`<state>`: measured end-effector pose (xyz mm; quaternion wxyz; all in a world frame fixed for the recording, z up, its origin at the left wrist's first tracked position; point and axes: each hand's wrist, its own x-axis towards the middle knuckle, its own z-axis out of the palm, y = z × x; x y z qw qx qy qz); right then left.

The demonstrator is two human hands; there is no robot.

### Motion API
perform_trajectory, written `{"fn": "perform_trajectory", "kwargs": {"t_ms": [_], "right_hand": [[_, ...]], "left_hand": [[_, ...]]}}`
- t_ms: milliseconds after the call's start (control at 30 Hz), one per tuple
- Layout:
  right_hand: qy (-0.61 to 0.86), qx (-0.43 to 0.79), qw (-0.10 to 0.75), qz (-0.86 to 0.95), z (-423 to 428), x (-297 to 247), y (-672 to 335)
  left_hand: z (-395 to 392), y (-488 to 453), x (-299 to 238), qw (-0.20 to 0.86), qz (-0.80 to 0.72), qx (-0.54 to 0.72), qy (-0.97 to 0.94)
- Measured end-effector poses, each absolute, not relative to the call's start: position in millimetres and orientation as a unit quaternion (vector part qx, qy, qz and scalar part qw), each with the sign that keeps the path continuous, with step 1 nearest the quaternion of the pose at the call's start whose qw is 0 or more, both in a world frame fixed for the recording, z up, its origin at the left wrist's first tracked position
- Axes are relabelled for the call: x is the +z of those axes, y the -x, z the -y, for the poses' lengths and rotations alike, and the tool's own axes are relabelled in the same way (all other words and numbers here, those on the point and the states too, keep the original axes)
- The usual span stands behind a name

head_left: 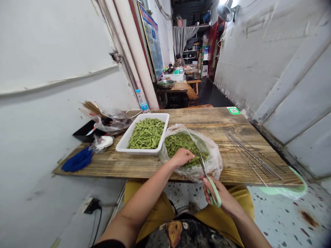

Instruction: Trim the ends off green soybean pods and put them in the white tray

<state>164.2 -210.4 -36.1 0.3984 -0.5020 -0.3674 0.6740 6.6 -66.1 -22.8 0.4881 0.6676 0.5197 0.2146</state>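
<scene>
My right hand (pixel 216 193) is wrapped round the mint-green handles of a pair of scissors (pixel 203 167), whose blades point up and away over an open clear plastic bag (pixel 216 155). My left hand (pixel 183 157) is closed in a pinch above the same bag, with a green edamame pod (pixel 196 157) at its fingertips, close beside the blades. Pods and small cut bits (pixel 178 144) fill the bag. To its left, a white plastic tub (pixel 121 148) holds a heap of green edamame pods (pixel 147 134).
Long metal skewers (pixel 254 156) lie on the wooden table's right side. On the left are a blue cloth (pixel 77 159), a black box (pixel 86 132) with wooden sticks, and a water bottle (pixel 142 102). Another person (pixel 179 62) sits at a table farther back.
</scene>
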Motion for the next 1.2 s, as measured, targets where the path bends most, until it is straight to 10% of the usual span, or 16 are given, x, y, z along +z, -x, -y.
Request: {"fn": "perform_trajectory", "kwargs": {"t_ms": [1200], "right_hand": [[0.525,0.633,0.392,0.411,191,-38,-148]], "left_hand": [[86,-13,-29,0.737,-0.444,0.36,-0.36]]}}
